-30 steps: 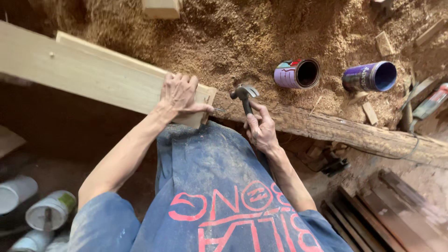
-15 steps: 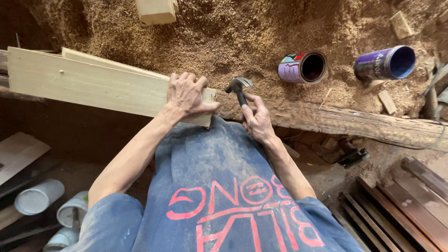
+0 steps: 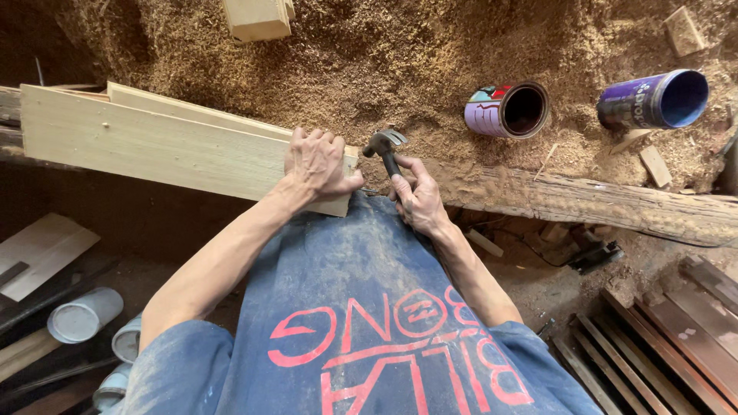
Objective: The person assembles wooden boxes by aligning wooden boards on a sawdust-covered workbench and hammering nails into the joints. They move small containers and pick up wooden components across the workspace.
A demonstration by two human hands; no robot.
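My left hand (image 3: 317, 163) presses flat on the right end of a pale wooden board (image 3: 154, 142) that runs off to the left. A second thin board lies just behind it. My right hand (image 3: 419, 201) grips the dark handle of a claw hammer (image 3: 384, 144), whose metal head sits just right of the board's end, above a rough old timber beam (image 3: 600, 204). Blue fabric with red print covers my lap below both hands.
Sawdust covers the ground beyond the beam. Two open cans lie on their sides there, one pale purple (image 3: 507, 110) and one dark blue (image 3: 653, 100). A wood block (image 3: 257, 17) sits at top. Grey tins (image 3: 84, 315) lie lower left, dark planks (image 3: 661, 338) lower right.
The view has shifted, so the board and cans sit further right and lower in frame. The hammer head has stayed close to the board's end; both hands keep their grips.
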